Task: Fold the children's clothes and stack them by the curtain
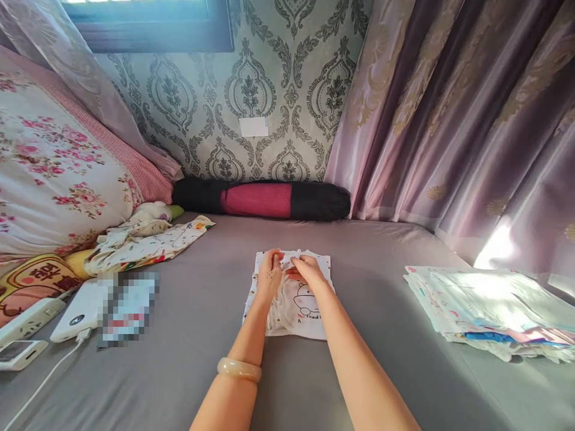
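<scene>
A small white printed garment (309, 324) lies folded in a near-square on the grey bed sheet (193, 383), in the middle of the head view. Its front carries a cartoon animal face and some lettering; small dots show along its left side. My left hand (270, 274) is closed on the cloth at the upper middle, thumb turned inward. Close beside it, my right hand (309, 269) pinches a gathered bit of the same upper part. The fingertips of both hands are partly hidden by the fabric. A pale bangle (239, 370) circles my left forearm.
To the right lies a stack of folded clothes (480, 305). On the left are a patterned cloth (148, 245), a white power bank (83, 308) with a cable, a blurred packet (130, 308) and a power strip (31, 323). A black-and-red roll (258, 199) lies along the wall.
</scene>
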### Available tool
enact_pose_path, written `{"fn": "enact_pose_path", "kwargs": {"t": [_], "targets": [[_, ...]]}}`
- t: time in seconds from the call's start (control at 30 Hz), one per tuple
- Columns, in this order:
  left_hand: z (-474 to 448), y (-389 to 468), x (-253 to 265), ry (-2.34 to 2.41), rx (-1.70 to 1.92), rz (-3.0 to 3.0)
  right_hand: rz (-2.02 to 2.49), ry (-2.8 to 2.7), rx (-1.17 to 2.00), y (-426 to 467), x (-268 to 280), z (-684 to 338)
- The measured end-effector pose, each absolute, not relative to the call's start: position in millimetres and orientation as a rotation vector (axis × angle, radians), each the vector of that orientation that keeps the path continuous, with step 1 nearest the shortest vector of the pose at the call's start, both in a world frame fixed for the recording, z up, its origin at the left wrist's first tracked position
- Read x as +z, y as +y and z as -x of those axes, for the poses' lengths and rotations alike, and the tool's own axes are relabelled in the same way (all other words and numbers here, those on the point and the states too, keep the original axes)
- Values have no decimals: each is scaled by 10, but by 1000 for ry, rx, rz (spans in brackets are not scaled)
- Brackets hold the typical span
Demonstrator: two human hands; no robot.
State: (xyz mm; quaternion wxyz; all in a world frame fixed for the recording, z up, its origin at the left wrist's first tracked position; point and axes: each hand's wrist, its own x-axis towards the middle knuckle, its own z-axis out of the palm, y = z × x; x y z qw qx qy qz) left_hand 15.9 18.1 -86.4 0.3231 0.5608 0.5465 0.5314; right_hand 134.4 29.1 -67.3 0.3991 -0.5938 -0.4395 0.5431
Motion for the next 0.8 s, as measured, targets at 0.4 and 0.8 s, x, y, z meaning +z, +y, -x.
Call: {"fn": "enact_pose_path", "kwargs": {"t": [0.4,0.8], "targets": [[188,183,-1076,2002,608,-2015,2031,-1497,700,284,-701,-1480],[-27,168,-986,1912,701,-2274,1865,-2036,23,118,-781,-1365]]}}
